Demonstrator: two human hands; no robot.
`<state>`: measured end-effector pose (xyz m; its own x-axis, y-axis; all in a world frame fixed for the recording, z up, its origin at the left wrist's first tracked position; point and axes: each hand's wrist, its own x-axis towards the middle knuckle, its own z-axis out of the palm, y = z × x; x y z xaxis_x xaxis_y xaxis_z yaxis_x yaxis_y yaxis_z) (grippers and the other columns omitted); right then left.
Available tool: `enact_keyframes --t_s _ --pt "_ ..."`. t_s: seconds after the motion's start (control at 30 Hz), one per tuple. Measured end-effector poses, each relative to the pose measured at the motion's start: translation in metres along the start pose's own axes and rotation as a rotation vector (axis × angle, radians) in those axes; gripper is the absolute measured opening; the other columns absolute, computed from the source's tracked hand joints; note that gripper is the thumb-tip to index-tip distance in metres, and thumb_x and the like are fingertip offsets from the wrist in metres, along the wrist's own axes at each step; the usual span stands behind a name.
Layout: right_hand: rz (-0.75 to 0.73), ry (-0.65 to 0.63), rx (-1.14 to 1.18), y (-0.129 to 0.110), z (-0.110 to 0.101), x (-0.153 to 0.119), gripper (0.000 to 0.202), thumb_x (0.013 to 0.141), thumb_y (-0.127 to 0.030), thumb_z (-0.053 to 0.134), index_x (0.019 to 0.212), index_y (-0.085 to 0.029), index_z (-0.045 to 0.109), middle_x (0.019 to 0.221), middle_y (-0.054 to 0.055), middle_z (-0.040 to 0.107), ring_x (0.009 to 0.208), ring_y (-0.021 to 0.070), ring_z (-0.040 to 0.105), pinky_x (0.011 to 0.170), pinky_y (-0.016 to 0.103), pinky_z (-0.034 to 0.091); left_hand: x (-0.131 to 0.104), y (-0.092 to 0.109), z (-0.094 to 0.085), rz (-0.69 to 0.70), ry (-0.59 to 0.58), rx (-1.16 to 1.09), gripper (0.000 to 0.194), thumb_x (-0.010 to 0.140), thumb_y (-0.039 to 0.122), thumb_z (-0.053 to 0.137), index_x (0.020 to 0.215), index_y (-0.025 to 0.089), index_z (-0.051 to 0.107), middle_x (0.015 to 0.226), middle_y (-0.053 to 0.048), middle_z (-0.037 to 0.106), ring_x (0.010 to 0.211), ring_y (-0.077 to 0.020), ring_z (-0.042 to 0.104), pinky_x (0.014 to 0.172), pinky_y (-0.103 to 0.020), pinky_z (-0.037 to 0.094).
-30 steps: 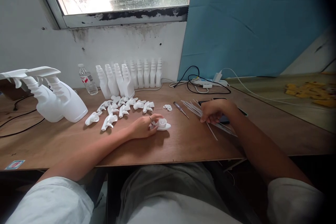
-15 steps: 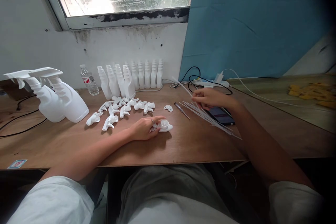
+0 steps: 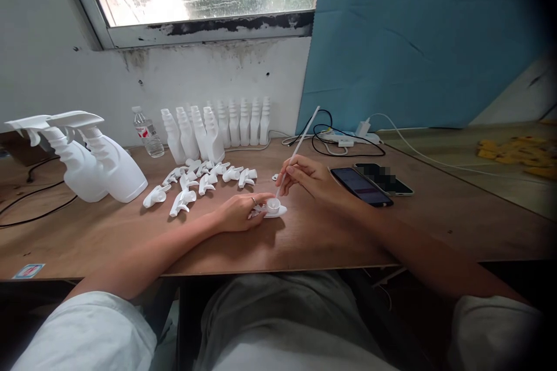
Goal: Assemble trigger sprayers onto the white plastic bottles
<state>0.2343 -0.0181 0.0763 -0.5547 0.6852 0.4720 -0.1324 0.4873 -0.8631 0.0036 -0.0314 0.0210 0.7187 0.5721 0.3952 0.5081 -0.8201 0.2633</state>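
My left hand (image 3: pixel 241 211) rests on the table with its fingers closed on a white trigger spray head (image 3: pixel 278 211), whose round collar faces up. In my right hand (image 3: pixel 304 177) a thin white plastic tube (image 3: pixel 307 128) is pinched and slants up to the right. Its lower end meets the collar; I cannot tell how far inside it sits. Several more white spray heads (image 3: pixel 206 184) lie loose to the left. A small white disc (image 3: pixel 275 177) shows just behind my right fingers.
White empty-looking bottles (image 3: pixel 210 133) stand by the wall, near a clear water bottle (image 3: pixel 148 133). Two large spray bottles (image 3: pixel 115 168) stand at left. Two phones (image 3: pixel 361 186) (image 3: pixel 385 178) lie at right, before a power strip (image 3: pixel 357 137) and cables.
My right hand has moved left and down from beside the phone, bringing the tube to the collar. My forearm now covers where loose tubes lay. My left hand has stayed put.
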Motion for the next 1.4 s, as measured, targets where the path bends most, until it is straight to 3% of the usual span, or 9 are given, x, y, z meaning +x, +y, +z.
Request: enact_keyframes --t_s 0.4,0.93,1.07,1.2,1.4 --pt "-0.036 -0.050 -0.113 -0.001 -0.001 -0.002 0.029 0.094 -0.045 0.052 0.089 -0.017 0.054 0.086 0.006 0.067 0.069 0.0148 0.067 0.067 0.031 0.056 0.001 0.004 -0.003 -0.016 -0.019 -0.004 0.045 0.090 0.028 0.048 0.135 0.017 0.048 0.109 -0.009 0.068 0.091 -0.0181 0.066 0.083 -0.027 0.050" --pt "-0.036 0.021 -0.175 0.004 0.002 -0.001 0.026 0.093 -0.045 0.052 0.091 -0.019 0.054 0.085 0.004 0.065 0.068 0.0143 0.066 0.066 0.029 0.053 0.001 0.005 -0.005 -0.020 -0.032 0.021 0.045 0.091 0.029 0.047 0.135 0.017 0.047 0.106 -0.009 0.068 0.089 -0.0185 0.065 0.082 -0.027 0.050" --pt "-0.036 -0.035 -0.393 0.006 0.003 -0.003 0.019 0.092 -0.039 0.054 0.092 -0.020 0.060 0.078 0.002 0.064 0.071 0.0147 0.062 0.068 0.028 0.049 0.000 0.003 -0.002 -0.033 -0.026 -0.004 0.046 0.091 0.027 0.047 0.136 0.018 0.046 0.107 -0.008 0.068 0.089 -0.0178 0.066 0.084 -0.027 0.050" --pt "-0.060 -0.098 -0.720 0.005 0.007 -0.003 0.024 0.091 -0.037 0.053 0.075 -0.019 0.059 0.074 0.002 0.061 0.069 0.0138 0.054 0.067 0.027 0.041 0.000 -0.002 0.002 -0.043 -0.011 -0.041 0.050 0.091 0.029 0.048 0.139 0.019 0.041 0.112 -0.008 0.067 0.095 -0.0185 0.065 0.086 -0.028 0.050" --pt "0.031 -0.076 -0.756 0.008 0.013 -0.003 0.026 0.091 -0.036 0.051 0.071 -0.018 0.052 0.062 -0.002 0.050 0.057 0.0113 0.042 0.057 0.024 0.033 0.000 -0.001 0.000 -0.035 -0.002 -0.062 0.049 0.091 0.026 0.047 0.140 0.020 0.042 0.108 -0.007 0.068 0.094 -0.0183 0.066 0.086 -0.028 0.050"
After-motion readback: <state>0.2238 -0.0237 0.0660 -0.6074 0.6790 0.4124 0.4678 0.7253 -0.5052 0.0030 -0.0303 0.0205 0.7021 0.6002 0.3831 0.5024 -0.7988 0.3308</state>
